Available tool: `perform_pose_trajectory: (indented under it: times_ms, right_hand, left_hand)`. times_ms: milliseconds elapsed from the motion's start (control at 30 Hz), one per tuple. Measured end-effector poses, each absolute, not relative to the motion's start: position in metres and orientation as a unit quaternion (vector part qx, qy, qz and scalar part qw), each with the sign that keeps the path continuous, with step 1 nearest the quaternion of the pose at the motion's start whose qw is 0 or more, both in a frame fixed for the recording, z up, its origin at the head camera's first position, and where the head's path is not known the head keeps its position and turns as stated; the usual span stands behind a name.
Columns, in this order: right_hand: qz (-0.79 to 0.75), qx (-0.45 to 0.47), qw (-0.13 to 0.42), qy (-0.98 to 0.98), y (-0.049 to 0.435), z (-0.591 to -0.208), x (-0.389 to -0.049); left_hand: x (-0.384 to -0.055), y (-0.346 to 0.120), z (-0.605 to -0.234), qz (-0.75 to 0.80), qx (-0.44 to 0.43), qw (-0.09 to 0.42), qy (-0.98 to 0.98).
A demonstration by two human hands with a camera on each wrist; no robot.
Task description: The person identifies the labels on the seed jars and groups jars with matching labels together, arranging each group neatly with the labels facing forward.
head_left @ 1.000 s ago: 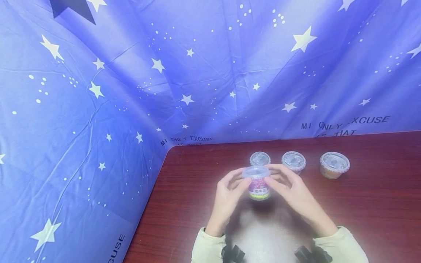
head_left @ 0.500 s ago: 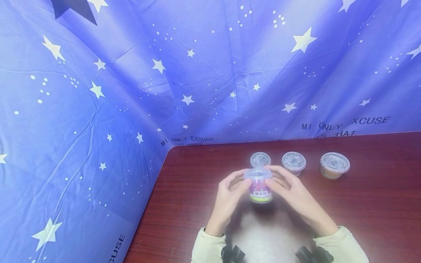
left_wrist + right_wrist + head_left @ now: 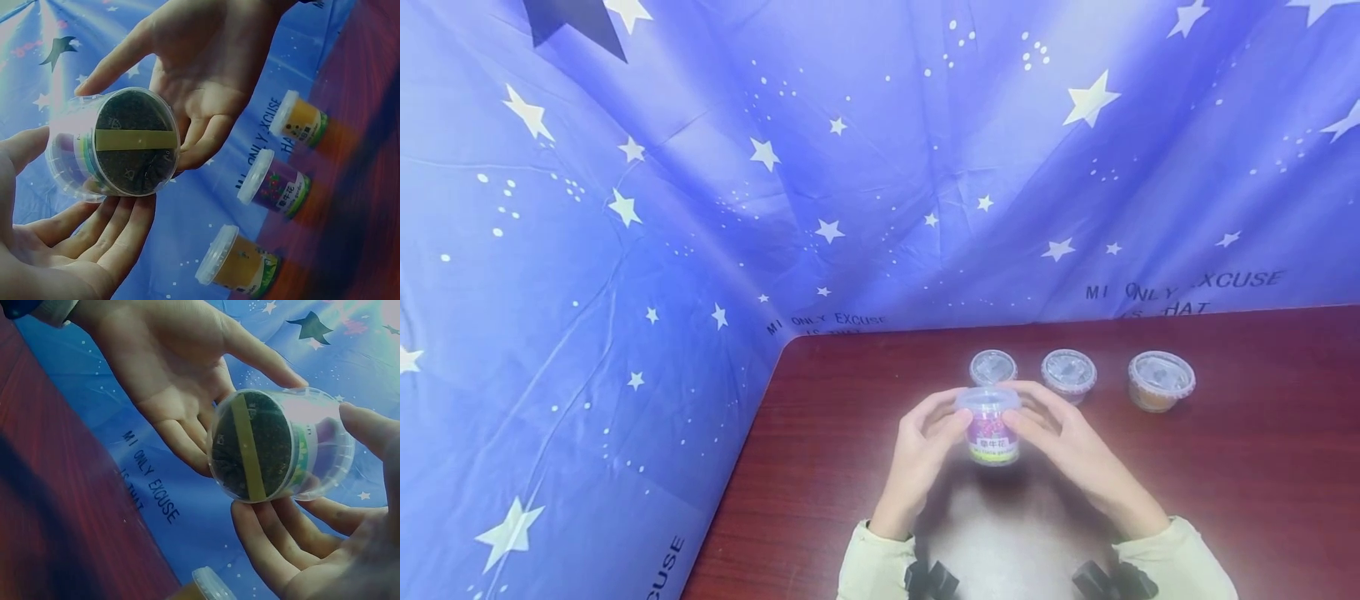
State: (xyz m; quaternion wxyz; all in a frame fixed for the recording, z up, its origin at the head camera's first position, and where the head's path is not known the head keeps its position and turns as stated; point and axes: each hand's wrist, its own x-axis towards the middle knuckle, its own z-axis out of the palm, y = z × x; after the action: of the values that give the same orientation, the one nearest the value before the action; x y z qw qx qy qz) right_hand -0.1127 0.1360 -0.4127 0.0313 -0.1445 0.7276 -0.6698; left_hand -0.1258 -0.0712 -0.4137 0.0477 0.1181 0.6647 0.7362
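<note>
Both hands hold a clear plastic cup [image 3: 992, 440] with a purple label, raised over the table. My left hand [image 3: 917, 450] grips its left side, thumb at the front; my right hand [image 3: 1067, 446] grips the right side the same way. From below, the left wrist view shows the cup's base [image 3: 134, 165], with dark soil-like filling and a yellow strip across it. In the right wrist view, the right hand's fingers [image 3: 294, 540] curl along the cup's wall. Its top looks translucent in the head view.
Behind the hands stand three similar lidded cups in a row: one partly covered by the held cup [image 3: 993, 367], a purple-labelled cup [image 3: 281, 189] in the middle, and a yellowish cup [image 3: 1160, 383] at right. A blue star-patterned cloth [image 3: 887, 167] borders the brown table [image 3: 1247, 492].
Over the last second the cup has turned slightly and come a little lower, its label facing the head camera more squarely. Both hands keep their grip.
</note>
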Motion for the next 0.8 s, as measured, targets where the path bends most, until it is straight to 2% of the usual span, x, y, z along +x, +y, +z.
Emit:
perform_pose_trajectory:
  times_ms: [800]
  right_hand:
    - [-0.629,-0.171,0.066,0.756,0.134,-0.433,-0.137]
  left_hand:
    - [-0.14,-0.096,-0.432,0.701,0.138,0.054,0.697]
